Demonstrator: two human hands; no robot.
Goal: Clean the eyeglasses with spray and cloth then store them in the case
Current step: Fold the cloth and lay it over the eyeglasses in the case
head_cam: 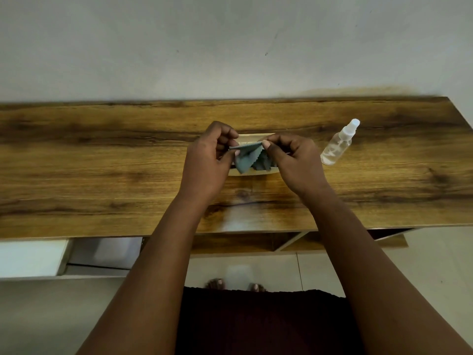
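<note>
1. Centrally, above the wooden surface [102,160]: grey-blue cloth [246,160] with zigzag edges, hanging crumpled.
2. Pinched at its top edge by left hand [208,160] and right hand [294,161] (each grip thumb against forefinger).
3. Beneath it, pale case [252,173], mostly hidden.
4. Rightward, well apart: clear spray bottle [339,143], white-capped, lying on the surface.

Count on the worktop [102,160]: one grey cloth [247,160], one pale case [252,137] mostly hidden behind it, one clear spray bottle [337,144]; two hands, left [207,160] and right [294,162]; glasses not discernible.
</note>
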